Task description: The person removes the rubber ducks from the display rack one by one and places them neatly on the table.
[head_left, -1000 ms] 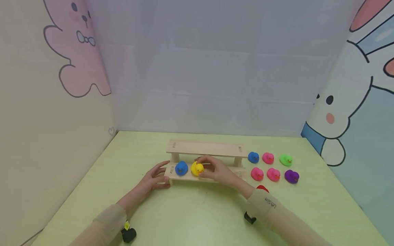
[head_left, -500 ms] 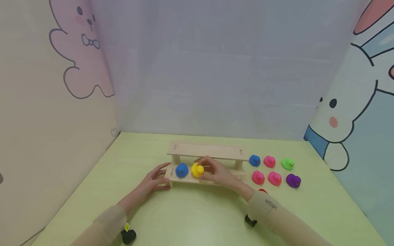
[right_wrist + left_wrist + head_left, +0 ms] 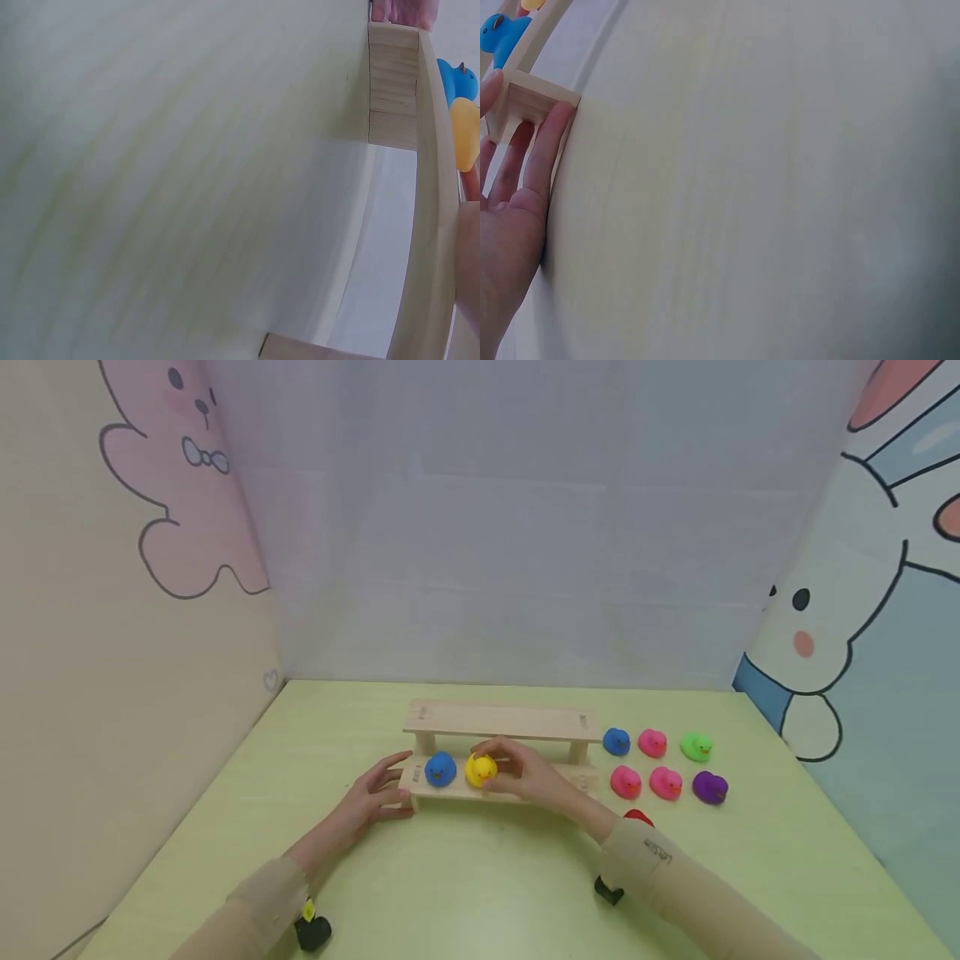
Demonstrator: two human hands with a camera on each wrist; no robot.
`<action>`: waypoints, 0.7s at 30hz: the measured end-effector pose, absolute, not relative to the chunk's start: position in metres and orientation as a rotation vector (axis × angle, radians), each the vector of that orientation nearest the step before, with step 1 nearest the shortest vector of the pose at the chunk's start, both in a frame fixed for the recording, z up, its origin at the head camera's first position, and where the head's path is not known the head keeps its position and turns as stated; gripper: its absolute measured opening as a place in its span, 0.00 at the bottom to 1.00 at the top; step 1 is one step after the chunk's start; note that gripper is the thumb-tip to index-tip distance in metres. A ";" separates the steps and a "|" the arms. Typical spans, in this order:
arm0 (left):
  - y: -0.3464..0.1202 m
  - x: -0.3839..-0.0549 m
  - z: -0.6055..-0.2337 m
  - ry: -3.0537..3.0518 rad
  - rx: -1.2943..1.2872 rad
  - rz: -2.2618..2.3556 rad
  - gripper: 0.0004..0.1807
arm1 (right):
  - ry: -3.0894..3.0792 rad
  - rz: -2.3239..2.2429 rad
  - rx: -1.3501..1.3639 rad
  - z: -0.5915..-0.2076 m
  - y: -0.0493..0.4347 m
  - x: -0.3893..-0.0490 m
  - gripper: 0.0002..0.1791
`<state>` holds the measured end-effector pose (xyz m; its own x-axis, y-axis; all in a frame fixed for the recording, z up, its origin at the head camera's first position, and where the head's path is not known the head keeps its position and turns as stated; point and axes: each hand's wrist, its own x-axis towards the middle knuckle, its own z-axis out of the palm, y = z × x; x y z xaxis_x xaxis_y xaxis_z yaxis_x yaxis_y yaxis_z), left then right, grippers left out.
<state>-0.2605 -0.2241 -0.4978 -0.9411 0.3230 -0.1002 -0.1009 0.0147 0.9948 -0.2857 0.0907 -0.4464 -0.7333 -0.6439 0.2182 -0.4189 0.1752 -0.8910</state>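
A two-tier wooden shelf (image 3: pixel 502 720) stands mid-table, with a blue rubber duck (image 3: pixel 440 769) on the left of its lower step. Beside that duck sits a yellow rubber duck (image 3: pixel 481 770), which my right hand (image 3: pixel 532 774) pinches between thumb and fingers from its right side. My left hand (image 3: pixel 372 793) touches the shelf's left end with fairly straight fingers; in the left wrist view its fingertips lie against the end and leg (image 3: pixel 536 94). In the right wrist view the yellow duck (image 3: pixel 466 135) shows at the right edge, and most of the right hand is cut off.
Right of the shelf, several more ducks sit in two rows: blue (image 3: pixel 617 742), pink (image 3: pixel 652 743), green (image 3: pixel 697 747), two more pink, and purple (image 3: pixel 709 787). A red object (image 3: pixel 638 817) is partly hidden by the right sleeve. Walls (image 3: pixel 480 527) enclose the table.
The view tilts slightly and returns. Both hands keep their places: the left at the shelf's end, the right on the yellow duck, with almost no visible movement.
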 end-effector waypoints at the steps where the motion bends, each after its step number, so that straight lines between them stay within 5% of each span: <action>1: -0.224 -0.261 -0.498 1.995 0.236 2.002 0.38 | 2.240 -1.582 -1.044 -0.447 0.091 -0.285 0.20; 21: -0.227 -0.262 -0.499 1.948 0.241 1.981 0.38 | 2.333 -1.393 -1.078 -0.442 0.090 -0.279 0.21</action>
<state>-0.2620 -0.2267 -0.4994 -0.9239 0.3626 -0.1223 -0.1283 0.0076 0.9917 -0.2785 0.0905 -0.4419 -0.7074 -0.6850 0.1743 -0.4783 0.2824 -0.8316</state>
